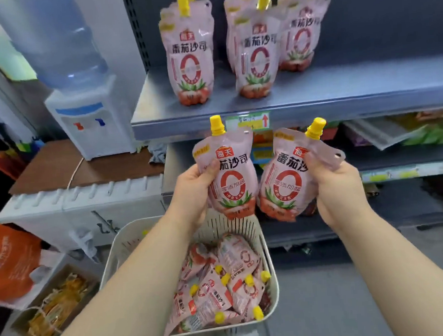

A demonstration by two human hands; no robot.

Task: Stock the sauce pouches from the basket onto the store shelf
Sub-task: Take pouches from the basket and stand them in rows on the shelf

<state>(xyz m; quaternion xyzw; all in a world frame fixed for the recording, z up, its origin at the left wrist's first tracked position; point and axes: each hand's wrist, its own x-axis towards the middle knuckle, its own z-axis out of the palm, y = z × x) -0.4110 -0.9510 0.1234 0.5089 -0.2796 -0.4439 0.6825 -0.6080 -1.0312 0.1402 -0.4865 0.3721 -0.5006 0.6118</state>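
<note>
Over basket (272, 269), left hand (193, 193) and right hand (339, 185) each clamped round a sauce pouch (231, 177), held upright to stand on shelf (340, 86)

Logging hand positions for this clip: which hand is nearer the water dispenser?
Left. The left hand, holding one pouch, is below and right of the water dispenser; the right hand, holding a second pouch, is farther right.
</note>
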